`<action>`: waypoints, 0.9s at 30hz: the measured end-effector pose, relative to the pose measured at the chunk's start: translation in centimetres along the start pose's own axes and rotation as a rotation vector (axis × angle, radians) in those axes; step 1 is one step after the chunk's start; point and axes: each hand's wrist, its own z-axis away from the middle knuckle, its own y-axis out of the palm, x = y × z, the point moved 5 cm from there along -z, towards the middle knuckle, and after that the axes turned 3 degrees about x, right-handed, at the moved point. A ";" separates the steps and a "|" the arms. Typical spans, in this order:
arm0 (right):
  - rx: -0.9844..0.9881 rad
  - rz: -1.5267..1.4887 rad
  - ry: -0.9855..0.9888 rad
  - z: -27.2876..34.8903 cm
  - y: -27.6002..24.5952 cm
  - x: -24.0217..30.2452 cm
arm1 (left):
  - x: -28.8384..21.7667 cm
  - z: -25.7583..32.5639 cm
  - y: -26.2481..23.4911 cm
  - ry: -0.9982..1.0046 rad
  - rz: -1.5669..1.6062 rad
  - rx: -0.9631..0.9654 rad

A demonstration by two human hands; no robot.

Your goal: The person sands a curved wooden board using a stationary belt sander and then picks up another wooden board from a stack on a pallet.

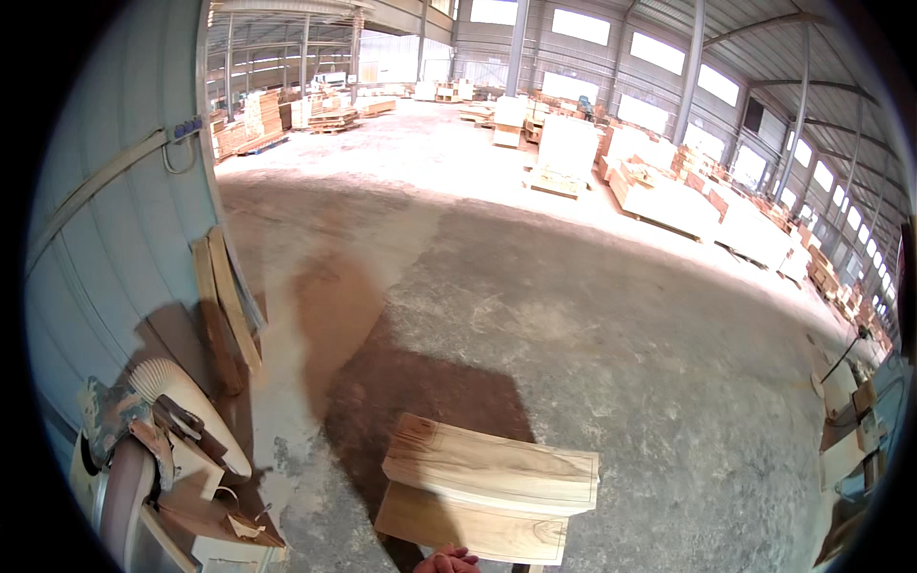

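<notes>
Left hand [446, 561] shows at the bottom edge, its fingers bent, by the near side of the close board [478, 528]; I can't tell if it is gripping. No right hand can be seen. A second wood piece [492, 465] lies just past that board, low in the middle. Both are long from left to right, side by side, with their right ends slanting a little toward the person. The far piece sticks out more on the right.
</notes>
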 end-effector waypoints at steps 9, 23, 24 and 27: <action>0.170 0.410 -0.658 0.6 -1.0 6.6 | -2.0 5.6 4.7 0.109 0.063 -0.016; 0.492 0.088 -0.902 4.6 -3.4 0.9 | 5.5 11.0 6.4 0.362 -0.404 -0.304; 0.521 0.088 -0.824 5.4 -3.0 0.5 | 5.9 11.9 6.5 0.374 -0.431 -0.343; 0.667 0.073 -0.755 6.8 -1.8 -0.2 | 7.1 12.9 4.5 0.509 -0.425 -0.374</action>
